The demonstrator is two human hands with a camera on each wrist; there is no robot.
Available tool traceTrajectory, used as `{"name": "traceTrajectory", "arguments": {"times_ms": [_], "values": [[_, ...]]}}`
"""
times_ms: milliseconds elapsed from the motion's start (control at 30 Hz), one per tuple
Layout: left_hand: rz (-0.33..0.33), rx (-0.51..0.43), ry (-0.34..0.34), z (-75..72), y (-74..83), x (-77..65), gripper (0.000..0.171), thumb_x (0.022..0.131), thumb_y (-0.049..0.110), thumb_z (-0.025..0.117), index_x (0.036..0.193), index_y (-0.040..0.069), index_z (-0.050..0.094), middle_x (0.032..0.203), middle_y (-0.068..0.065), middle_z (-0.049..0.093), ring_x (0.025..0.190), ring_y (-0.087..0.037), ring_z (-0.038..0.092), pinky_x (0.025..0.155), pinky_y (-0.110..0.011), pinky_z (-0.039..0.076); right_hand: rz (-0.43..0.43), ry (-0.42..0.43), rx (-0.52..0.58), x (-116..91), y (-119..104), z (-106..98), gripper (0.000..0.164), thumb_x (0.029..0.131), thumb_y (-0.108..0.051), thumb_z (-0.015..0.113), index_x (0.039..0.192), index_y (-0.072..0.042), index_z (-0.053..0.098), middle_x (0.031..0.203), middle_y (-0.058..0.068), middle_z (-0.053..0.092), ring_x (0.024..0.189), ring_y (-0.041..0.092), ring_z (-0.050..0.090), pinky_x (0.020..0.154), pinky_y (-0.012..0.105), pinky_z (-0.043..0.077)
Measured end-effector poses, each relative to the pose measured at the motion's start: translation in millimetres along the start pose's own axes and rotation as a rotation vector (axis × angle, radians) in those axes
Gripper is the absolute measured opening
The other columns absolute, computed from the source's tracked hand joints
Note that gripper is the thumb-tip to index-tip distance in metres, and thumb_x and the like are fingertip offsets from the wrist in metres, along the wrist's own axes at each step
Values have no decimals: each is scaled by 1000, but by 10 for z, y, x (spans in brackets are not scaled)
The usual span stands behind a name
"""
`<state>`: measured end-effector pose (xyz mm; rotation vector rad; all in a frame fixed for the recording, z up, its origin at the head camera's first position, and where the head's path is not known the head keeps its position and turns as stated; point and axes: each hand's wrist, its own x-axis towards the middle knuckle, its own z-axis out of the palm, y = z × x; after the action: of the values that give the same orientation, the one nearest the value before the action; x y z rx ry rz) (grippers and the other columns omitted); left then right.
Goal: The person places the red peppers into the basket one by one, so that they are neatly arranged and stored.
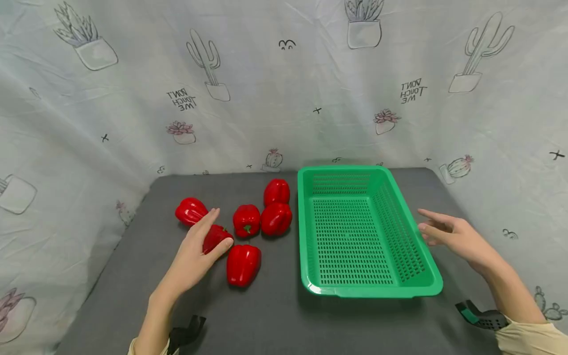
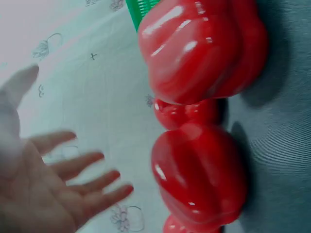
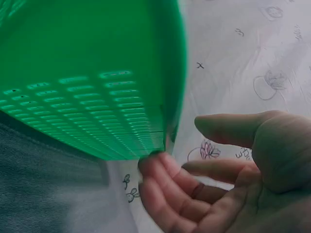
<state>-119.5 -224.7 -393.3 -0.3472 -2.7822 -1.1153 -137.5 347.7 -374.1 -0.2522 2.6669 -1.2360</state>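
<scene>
1. Backdrop cloth (image 1: 275, 98). Pale fabric printed with potted cacti, succulents and lettering; it hangs behind the green basket and on both sides of it.
2. Tabletop (image 1: 346, 325). Dark grey, finely ribbed surface beneath the basket, extending to its left, to its right and in front of it.
3. Green basket (image 1: 303, 227). The landmark: a rectangular plastic vessel with slotted floor and walls, standing upright.
4. Right hand (image 1: 459, 239). Just beside the basket's right wall, fingers loosely bent, thumb apart, gripping nothing; whether the fingertips touch the basket cannot be told.
5. Left hand (image 1: 193, 254). Well to the left of the basket, among the peppers, fingers extended and thumb spread away, holding nothing; the left-wrist view shows a gap between fingers and peppers.
6. Red peppers. Six glossy specimens, all left of the basket. Nearest its left wall are a rear pepper (image 1: 277, 192) and, against it, a tilted pepper (image 1: 277, 219). Farther left come a stem-forward pepper (image 1: 245, 217), a front pepper (image 1: 243, 265) and a partly covered pepper (image 1: 216, 238) beside the left hand. Farthest from the basket is an outer pepper (image 1: 191, 211).
</scene>
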Motion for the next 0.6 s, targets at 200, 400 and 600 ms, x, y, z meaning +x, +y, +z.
{"name": "traceTrajectory", "arguments": {"times_ms": [200,400,600], "values": [[35,-79,-50,100,-75,-56,78,89,48,70,154,35,30,155,9,30,140,-19,28,104,-59,35,-49,-28,145,-6,76,81,57,103,-21,55,152,-1,33,104,14,62,77,26,58,69,33,51],[110,-110,-16,163,-95,-98,77,84,44,77,150,37,37,152,11,34,137,-14,32,102,-55,39,-94,-33,214,34,139,137,56,103,-17,54,152,0,33,108,6,61,80,18,58,67,34,51],[119,-198,-42,148,54,-107,77,82,33,81,149,32,42,149,9,40,135,-14,36,103,-57,38,-48,7,222,5,209,166,55,102,-19,56,153,-8,35,125,-9,57,102,6,59,75,31,54]]}}
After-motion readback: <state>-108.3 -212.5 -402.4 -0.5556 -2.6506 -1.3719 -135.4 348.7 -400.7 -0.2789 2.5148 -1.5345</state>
